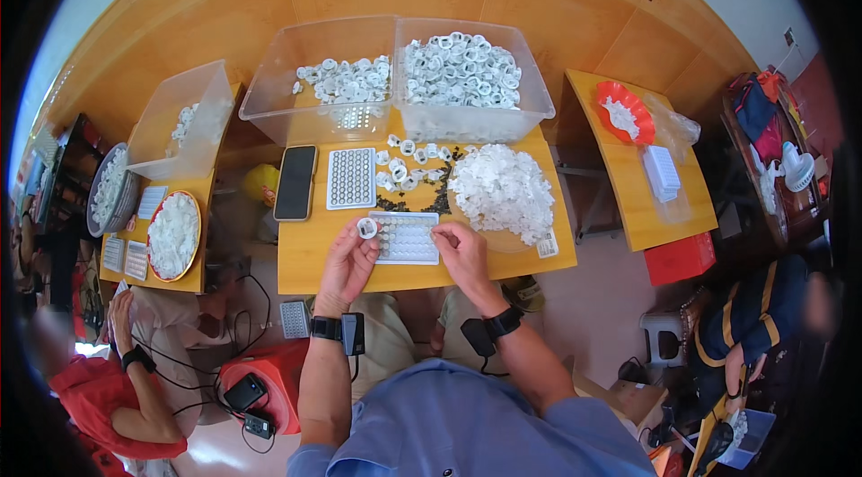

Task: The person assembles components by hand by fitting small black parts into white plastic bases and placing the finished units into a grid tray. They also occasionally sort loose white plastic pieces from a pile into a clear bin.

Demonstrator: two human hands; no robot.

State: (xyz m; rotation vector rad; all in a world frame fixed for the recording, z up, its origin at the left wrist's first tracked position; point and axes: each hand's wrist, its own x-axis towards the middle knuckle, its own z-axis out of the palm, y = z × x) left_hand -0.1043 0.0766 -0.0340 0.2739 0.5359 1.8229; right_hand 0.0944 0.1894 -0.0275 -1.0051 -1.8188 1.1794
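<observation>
Between the thumb and fingers of my left hand (348,257) is a small white round plastic part (366,227) with a dark-looking centre. My right hand (465,260) is pinched at the right edge of a white gridded tray (409,254); whatever its fingertips hold is too small to make out. Small round pieces sit in part of that tray. Behind it lie a second gridded tray (351,179) full of round pieces, loose white round parts (409,148), scattered small black pieces (439,200) and a big heap of translucent white pieces (503,189).
Two clear bins (269,113) of white parts stand along the table's back. A phone (295,183) lies at the left. Side tables hold a filled basket (172,234) and a red dish (600,100). People sit at both sides; a red stool (285,378) stands at the lower left.
</observation>
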